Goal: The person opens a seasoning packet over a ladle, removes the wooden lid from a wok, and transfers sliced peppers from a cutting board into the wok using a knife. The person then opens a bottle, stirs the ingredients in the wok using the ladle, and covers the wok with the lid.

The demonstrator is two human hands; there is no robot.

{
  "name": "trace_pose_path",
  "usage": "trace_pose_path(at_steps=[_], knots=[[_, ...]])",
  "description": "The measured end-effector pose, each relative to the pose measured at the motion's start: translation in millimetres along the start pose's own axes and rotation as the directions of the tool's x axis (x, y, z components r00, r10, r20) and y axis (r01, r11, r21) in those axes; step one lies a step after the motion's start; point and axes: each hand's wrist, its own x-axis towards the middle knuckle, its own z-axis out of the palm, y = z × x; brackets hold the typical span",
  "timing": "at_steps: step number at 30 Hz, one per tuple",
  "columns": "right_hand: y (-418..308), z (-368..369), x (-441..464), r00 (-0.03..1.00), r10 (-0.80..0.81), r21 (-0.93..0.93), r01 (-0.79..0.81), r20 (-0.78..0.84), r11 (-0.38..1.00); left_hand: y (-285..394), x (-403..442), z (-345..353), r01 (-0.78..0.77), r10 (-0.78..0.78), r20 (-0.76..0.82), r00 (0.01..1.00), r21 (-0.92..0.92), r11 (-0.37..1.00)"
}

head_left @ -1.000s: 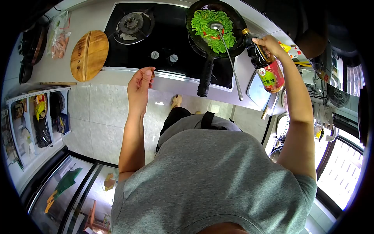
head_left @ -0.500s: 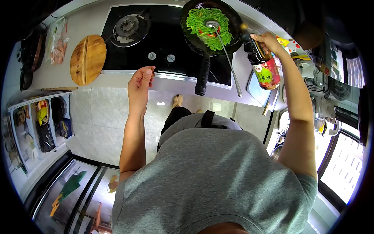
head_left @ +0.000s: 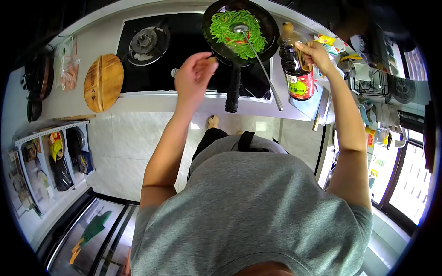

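My right hand (head_left: 316, 56) grips the handle of a large dark soy sauce bottle (head_left: 300, 86) with a red and green label. The bottle is roughly upright beside the wok's right edge, its neck pointing away from me. My left hand (head_left: 195, 76) is in front of the hob, fingers curled. A small brown cap-like thing (head_left: 212, 60) shows at its fingertips, too blurred to be sure of. The black wok (head_left: 272, 34) holds cut green beans (head_left: 232, 28) with red chilli pieces (head_left: 238, 42). A metal ladle (head_left: 265, 73) rests in it, its handle leaning over the rim towards me.
The wok sits on the right burner of a black hob (head_left: 184, 34); its handle (head_left: 233, 89) points at me. On the left are a bare burner (head_left: 146, 43), a round wooden board (head_left: 104, 83) and a plastic bag (head_left: 68, 69). A blue-white board (head_left: 305, 106) lies on the right.
My left hand has moved right and forward, closer to the wok. The soy sauce bottle, still in my right hand, has shifted slightly left and stands a little more upright.
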Motion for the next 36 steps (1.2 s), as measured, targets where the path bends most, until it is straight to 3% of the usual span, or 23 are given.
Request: trace_pose_path(at_steps=[4,8,11,17,19,21,23,25,29,33,35,36], knots=[[5.9,7.6,-36.0,0.999,-0.033,0.106,0.029,0.035,0.994,11.1,36.4,66.4,-0.262,0.242,0.196,0.950,0.083,0.961],[2.1,8.0,-81.6,0.999,-0.018,0.153,0.011,0.042,0.988,14.8,63.0,128.8,-0.324,0.270,0.342,0.900,0.111,0.939],[8.8,5.8,-108.9,0.999,-0.024,0.202,0.017,0.036,0.979,20.4,65.2,157.6,-0.349,0.266,0.436,0.860,0.121,0.929],[18.5,0.2,-161.6,0.999,0.025,0.300,-0.018,-0.020,0.954,43.2,41.1,187.1,-0.209,0.152,0.628,0.763,0.018,0.978],[26.9,-1.3,-174.9,0.997,0.053,0.317,-0.034,-0.050,0.948,48.9,34.6,195.6,-0.222,0.078,0.664,0.744,0.136,0.966],[35.1,-1.5,-187.1,0.994,0.018,0.212,0.005,-0.107,0.977,56.4,24.9,206.1,-0.281,0.099,0.693,0.714,0.155,0.947],[36.3,-5.5,-203.7,0.986,0.041,0.220,-0.005,-0.160,0.976,65.1,12.8,217.3,-0.380,0.159,0.682,0.714,0.187,0.906],[40.6,-8.8,-216.2,0.981,0.024,0.231,0.021,-0.191,0.973,70.4,6.2,225.7,-0.382,0.105,0.732,0.673,0.222,0.897],[43.7,-14.2,-236.9,0.969,0.043,0.260,0.023,-0.244,0.965,72.4,0.2,240.7,-0.329,0.126,0.775,0.619,0.111,0.938],[46.5,-16.7,-251.3,0.958,0.050,0.196,0.006,-0.283,0.981,78.0,-8.0,253.2,-0.371,0.054,0.804,0.593,0.212,0.904],[50.4,-15.4,-255.5,0.949,0.058,0.181,0.000,-0.311,0.983,76.7,-18.0,258.4,-0.312,0.029,0.763,0.646,0.229,0.922],[51.6,-16.0,-257.6,0.946,0.060,0.186,0.000,-0.319,0.983,73.4,-24.5,261.0,-0.366,0.083,0.721,0.688,0.246,0.897]])
